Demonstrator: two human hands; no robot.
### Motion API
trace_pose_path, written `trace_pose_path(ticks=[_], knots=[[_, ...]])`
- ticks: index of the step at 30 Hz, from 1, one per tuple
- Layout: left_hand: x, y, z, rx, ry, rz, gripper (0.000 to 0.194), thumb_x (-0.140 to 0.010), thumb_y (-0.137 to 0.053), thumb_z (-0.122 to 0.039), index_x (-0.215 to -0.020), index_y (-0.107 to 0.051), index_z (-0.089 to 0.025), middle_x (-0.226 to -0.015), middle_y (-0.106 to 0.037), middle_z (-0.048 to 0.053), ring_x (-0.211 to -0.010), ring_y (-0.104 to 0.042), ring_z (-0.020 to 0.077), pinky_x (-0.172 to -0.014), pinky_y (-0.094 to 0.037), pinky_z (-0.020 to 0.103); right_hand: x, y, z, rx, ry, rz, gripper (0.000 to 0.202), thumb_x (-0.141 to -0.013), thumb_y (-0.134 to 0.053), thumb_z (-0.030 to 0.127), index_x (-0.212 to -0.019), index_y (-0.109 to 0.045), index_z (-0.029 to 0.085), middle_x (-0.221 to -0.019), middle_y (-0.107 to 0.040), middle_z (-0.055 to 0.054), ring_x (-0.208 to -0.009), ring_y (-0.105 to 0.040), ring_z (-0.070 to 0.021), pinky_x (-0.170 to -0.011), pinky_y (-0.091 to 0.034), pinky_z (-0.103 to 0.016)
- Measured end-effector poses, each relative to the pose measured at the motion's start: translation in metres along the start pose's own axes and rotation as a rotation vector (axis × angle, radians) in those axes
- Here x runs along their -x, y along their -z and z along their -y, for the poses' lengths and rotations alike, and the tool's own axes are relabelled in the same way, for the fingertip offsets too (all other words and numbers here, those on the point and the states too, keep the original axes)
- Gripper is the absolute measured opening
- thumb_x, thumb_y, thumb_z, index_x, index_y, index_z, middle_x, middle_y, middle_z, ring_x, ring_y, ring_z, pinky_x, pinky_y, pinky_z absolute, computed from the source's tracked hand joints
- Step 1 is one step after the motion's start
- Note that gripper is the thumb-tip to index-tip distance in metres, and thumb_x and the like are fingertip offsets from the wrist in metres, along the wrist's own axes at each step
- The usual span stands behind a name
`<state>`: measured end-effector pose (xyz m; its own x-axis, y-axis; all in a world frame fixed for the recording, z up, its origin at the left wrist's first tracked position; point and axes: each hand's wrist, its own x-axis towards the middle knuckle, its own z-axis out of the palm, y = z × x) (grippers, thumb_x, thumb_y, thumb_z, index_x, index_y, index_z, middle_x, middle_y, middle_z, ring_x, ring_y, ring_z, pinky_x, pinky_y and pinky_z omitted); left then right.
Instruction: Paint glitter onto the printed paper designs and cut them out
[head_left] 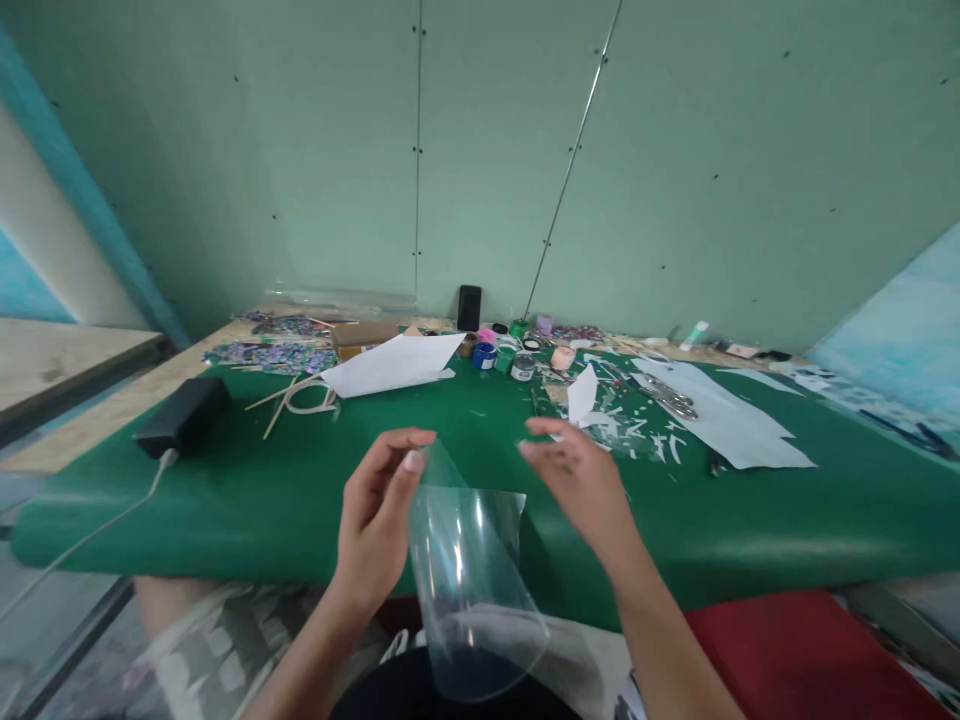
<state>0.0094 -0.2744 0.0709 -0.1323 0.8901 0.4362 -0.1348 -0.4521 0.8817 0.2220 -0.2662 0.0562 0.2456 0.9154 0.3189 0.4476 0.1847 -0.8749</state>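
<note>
My left hand [381, 510] pinches the upper corner of a clear plastic sheet [465, 580] between thumb and fingers. The sheet is curled into a loose, see-through roll and hangs down over the table's front edge toward my lap. To the right of the sheet, my right hand [577, 480] is raised with its fingers bent and apart, slightly blurred. Nothing shows in it, and it stays clear of the plastic. Just beyond the right hand lie white paper scraps [583, 395] on the green table cover [300, 500].
Paint jars [523, 367] stand along the back, near a black phone [469, 308]. Scissors [667, 396] lie on white paper [735, 420] at right. Folded white paper [397, 362], thin sticks [279, 408] and a black power adapter [184, 415] with its cable are at left.
</note>
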Motion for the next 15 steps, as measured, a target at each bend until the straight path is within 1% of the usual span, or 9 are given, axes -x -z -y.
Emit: trace_pose_path(ticks=[1, 2, 3, 4, 7, 9, 12, 14, 15], knots=[[-0.003, 0.003, 0.005, 0.040, 0.046, -0.049, 0.031, -0.079, -0.068, -0.048, -0.090, -0.070, -0.019, -0.079, -0.064, 0.002, -0.063, -0.050, 0.0105, -0.056, -0.041, 0.020, -0.019, 0.004, -0.020, 0.186, -0.012, -0.155, 0.056, -0.075, -0.063, 0.057, -0.118, -0.063, 0.022, -0.121, -0.064, -0.013, -0.103, -0.063, -0.0292, -0.088, -0.049, -0.045], [-0.007, 0.005, 0.011, 0.077, 0.091, -0.093, 0.034, -0.078, -0.069, -0.051, -0.089, -0.070, -0.019, -0.074, -0.060, 0.001, -0.060, -0.047, 0.0096, -0.053, -0.038, 0.020, -0.039, 0.007, -0.040, 0.393, -0.061, -0.265, 0.068, -0.073, -0.065, 0.056, -0.128, -0.056, 0.018, -0.131, -0.058, -0.018, -0.117, -0.056, -0.0338, -0.095, -0.044, -0.048], [-0.012, 0.008, 0.016, 0.124, 0.126, -0.123, 0.035, -0.077, -0.069, -0.051, -0.087, -0.069, -0.018, -0.068, -0.055, -0.001, -0.056, -0.043, 0.0089, -0.050, -0.035, 0.019, -0.059, 0.009, -0.058, 0.601, -0.144, -0.271, 0.080, -0.072, -0.065, 0.054, -0.137, -0.047, 0.012, -0.138, -0.052, -0.023, -0.128, -0.047, -0.0367, -0.100, -0.040, -0.049], [-0.017, 0.011, 0.021, 0.176, 0.148, -0.137, 0.034, -0.076, -0.069, -0.051, -0.083, -0.068, -0.018, -0.063, -0.050, -0.002, -0.054, -0.040, 0.0084, -0.049, -0.033, 0.020, -0.077, 0.010, -0.075, 0.777, -0.231, -0.203, 0.087, -0.074, -0.064, 0.054, -0.143, -0.038, 0.008, -0.143, -0.046, -0.026, -0.133, -0.042, -0.0373, -0.102, -0.038, -0.047], [-0.034, 0.019, 0.032, 0.345, 0.140, -0.107, 0.040, -0.074, -0.070, -0.052, -0.062, -0.054, -0.018, -0.055, -0.036, -0.005, -0.050, -0.032, 0.0079, -0.048, -0.031, 0.021, -0.117, 0.004, -0.105, 0.860, -0.290, -0.114, 0.088, -0.075, -0.066, 0.051, -0.145, -0.036, 0.005, -0.137, -0.052, -0.027, -0.126, -0.050, -0.0381, -0.099, -0.040, -0.045], [-0.046, 0.024, 0.035, 0.442, 0.147, -0.077, 0.048, -0.074, -0.069, -0.052, -0.053, -0.042, -0.018, -0.054, -0.030, -0.005, -0.048, -0.030, 0.0081, -0.047, -0.032, 0.022, -0.130, -0.001, -0.111, 0.876, -0.282, -0.092, 0.073, -0.080, -0.062, 0.047, -0.139, -0.046, 0.009, -0.127, -0.061, -0.024, -0.118, -0.057, -0.0374, -0.095, -0.043, -0.046], [-0.062, 0.034, 0.037, 0.549, 0.237, -0.092, 0.053, -0.082, -0.058, -0.050, -0.050, -0.030, -0.018, -0.053, -0.024, -0.005, -0.047, -0.028, 0.0085, -0.046, -0.032, 0.022, -0.136, -0.005, -0.108, 0.907, -0.246, -0.097, 0.041, -0.090, -0.047, 0.031, -0.122, -0.063, 0.011, -0.108, -0.070, -0.020, -0.108, -0.064, -0.0346, -0.093, -0.044, -0.047], [-0.070, 0.041, 0.039, 0.600, 0.302, -0.121, 0.056, -0.088, -0.047, -0.051, -0.050, -0.023, -0.018, -0.054, -0.022, -0.004, -0.046, -0.027, 0.0085, -0.045, -0.033, 0.022, -0.135, -0.004, -0.104, 0.909, -0.204, -0.121, 0.040, -0.093, -0.038, 0.022, -0.118, -0.066, 0.010, -0.103, -0.071, -0.021, -0.103, -0.066, -0.0326, -0.090, -0.046, -0.046], [-0.074, 0.044, 0.041, 0.625, 0.326, -0.127, 0.057, -0.090, -0.042, -0.053, -0.050, -0.020, -0.018, -0.054, -0.022, -0.004, -0.046, -0.027, 0.0085, -0.045, -0.033, 0.022, -0.134, -0.004, -0.101, 0.902, -0.171, -0.132, 0.042, -0.093, -0.035, 0.020, -0.121, -0.065, 0.009, -0.106, -0.071, -0.021, -0.103, -0.066, -0.0318, -0.090, -0.047, -0.044]])
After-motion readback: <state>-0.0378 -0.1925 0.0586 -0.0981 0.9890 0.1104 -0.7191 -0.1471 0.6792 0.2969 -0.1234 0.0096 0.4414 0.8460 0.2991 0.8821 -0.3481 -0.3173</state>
